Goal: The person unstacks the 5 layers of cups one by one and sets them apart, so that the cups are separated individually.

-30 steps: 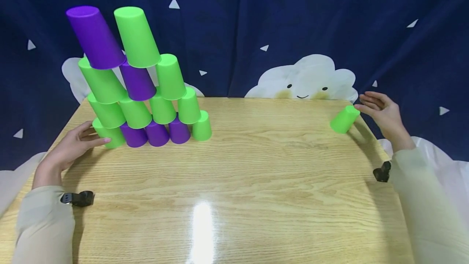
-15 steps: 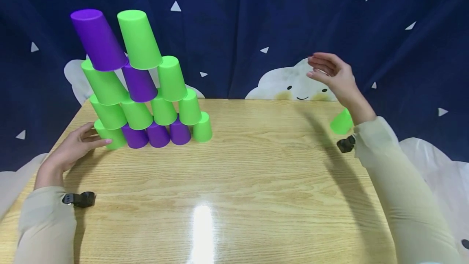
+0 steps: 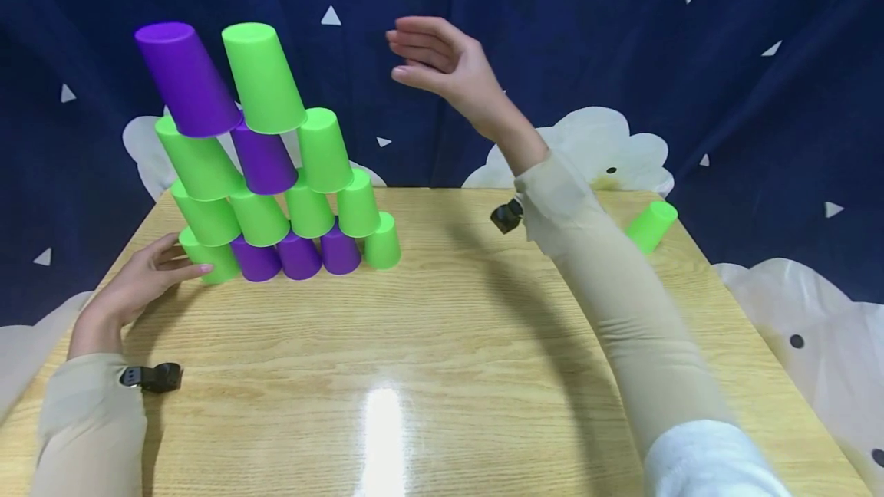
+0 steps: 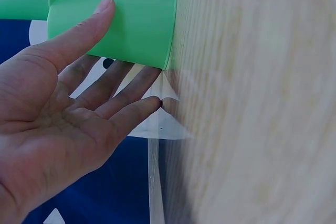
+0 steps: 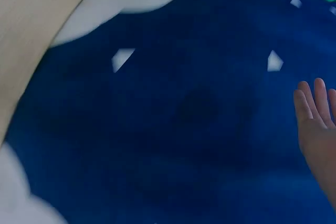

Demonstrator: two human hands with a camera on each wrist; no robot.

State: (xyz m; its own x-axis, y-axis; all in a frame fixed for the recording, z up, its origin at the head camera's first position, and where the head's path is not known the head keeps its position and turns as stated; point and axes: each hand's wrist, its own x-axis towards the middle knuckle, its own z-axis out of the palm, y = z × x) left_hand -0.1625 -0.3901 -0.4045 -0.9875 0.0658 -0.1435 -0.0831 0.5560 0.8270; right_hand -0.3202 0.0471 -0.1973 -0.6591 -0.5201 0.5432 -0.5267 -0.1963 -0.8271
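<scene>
While the left hand (image 3: 141,282) touches the cup pyramid (image 3: 265,167) (fingers straight), the right hand (image 3: 442,64) hovers empty, relaxed.

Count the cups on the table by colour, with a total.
Green cups: 10
Purple cups: 5
Total: 15 cups, 14 of them stacked and a lone green cup apart on the right.

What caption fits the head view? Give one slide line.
Left hand touches the bottom-left green plastic cup of a green-and-purple cup pyramid; right hand raised, empty.
</scene>
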